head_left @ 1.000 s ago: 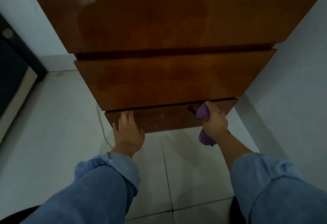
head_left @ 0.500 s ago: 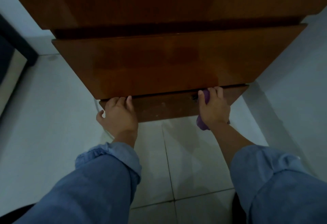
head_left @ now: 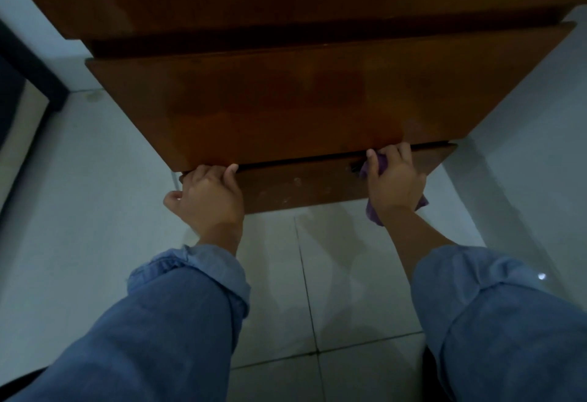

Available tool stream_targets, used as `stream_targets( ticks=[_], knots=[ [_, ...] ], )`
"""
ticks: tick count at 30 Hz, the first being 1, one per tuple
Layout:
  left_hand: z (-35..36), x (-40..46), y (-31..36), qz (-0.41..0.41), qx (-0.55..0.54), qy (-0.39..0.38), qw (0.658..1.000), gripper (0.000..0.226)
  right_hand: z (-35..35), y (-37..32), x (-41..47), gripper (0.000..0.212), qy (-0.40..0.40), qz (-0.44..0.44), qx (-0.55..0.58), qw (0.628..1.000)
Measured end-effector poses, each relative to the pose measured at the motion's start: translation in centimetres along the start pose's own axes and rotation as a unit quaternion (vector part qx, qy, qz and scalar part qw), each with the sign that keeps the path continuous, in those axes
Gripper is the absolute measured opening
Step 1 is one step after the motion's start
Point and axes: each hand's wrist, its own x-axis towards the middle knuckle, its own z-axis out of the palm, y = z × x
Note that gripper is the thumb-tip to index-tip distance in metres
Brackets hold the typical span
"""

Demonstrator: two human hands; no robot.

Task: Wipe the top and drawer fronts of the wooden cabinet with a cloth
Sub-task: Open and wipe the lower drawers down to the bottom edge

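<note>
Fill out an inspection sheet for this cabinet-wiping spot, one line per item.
Surface: bottom drawer front shows pale specks and smudges; the drawer above looks smooth and glossy.
Job's things: purple cloth bunched against the bottom drawer's top edge, near its right end.
Clutter: nothing seen.
Grips: left hand has fingers curled over the bottom drawer's top left edge; right hand holds the cloth, fingertips over the same edge.
Cables: nothing seen.
Surroundings: pale tiled floor, white wall on the right, dark frame on the left; dim light.
</note>
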Motion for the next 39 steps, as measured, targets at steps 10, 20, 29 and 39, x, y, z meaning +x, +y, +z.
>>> stream_targets(
  ticks=[10,20,29,39],
  knots=[
    [0.0,0.2,-0.3,0.022,0.012,0.012,1.0,0.043,-0.7,0.0,0.7,0.032,-0.03,-0.024,-0.056,0.998],
    [-1.1,0.5,-0.2,0.028,0.061,-0.022,0.997,0.051,-1.6,-0.9,0.6,0.035,-0.037,-0.01,-0.085,0.996],
    [-2.1,-0.3,0.7,0.068,0.084,-0.029,0.994,0.047,-3.1,-0.2,1.6,0.039,-0.153,-0.005,0.007,0.988],
    [-1.8,-5.7,9.7,0.258,-0.007,-0.135,0.957,0.044,-8.0,4.6,2.7,0.049,-0.055,0.113,0.224,0.966]
  ],
)
